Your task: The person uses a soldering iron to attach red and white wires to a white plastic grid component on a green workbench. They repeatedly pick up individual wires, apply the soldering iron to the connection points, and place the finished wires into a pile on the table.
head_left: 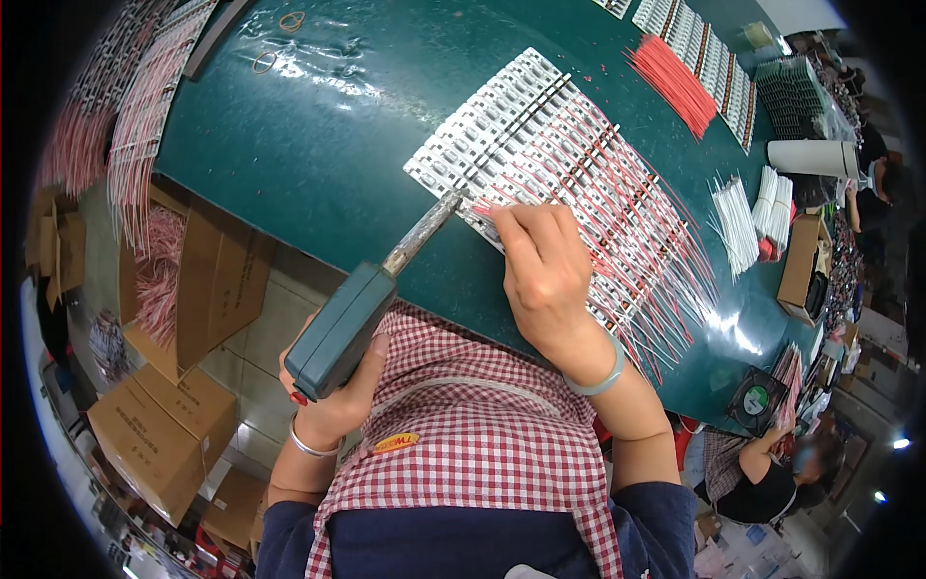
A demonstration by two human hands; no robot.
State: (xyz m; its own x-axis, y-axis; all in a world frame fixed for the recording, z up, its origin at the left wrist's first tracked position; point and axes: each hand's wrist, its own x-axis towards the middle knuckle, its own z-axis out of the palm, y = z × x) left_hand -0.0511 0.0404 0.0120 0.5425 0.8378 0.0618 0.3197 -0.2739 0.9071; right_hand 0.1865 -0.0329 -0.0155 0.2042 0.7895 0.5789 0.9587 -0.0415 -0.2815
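Observation:
A dark green soldering gun [340, 326] is in my left hand [355, 394], its fingers wrapped round the grip below the body. Its long metal barrel slants up to the right, and the tip meets the near left edge of a panel of small white boards [482, 121]. My right hand [548, 275] pinches a thin red wire close to that tip, just over the panel. Rows of red and white wires [666, 265] trail off the panel to the right. The exact contact between wire, tip and board is too small to make out.
Bundles of red wires [673, 85] and white wires [733, 227] lie on the green table [318, 164] at the right. Wired panels [159, 106] hang over its left edge. Cardboard boxes [164, 434] stand at the left. A co-worker [772, 473] sits at the lower right, near a black fan [755, 399].

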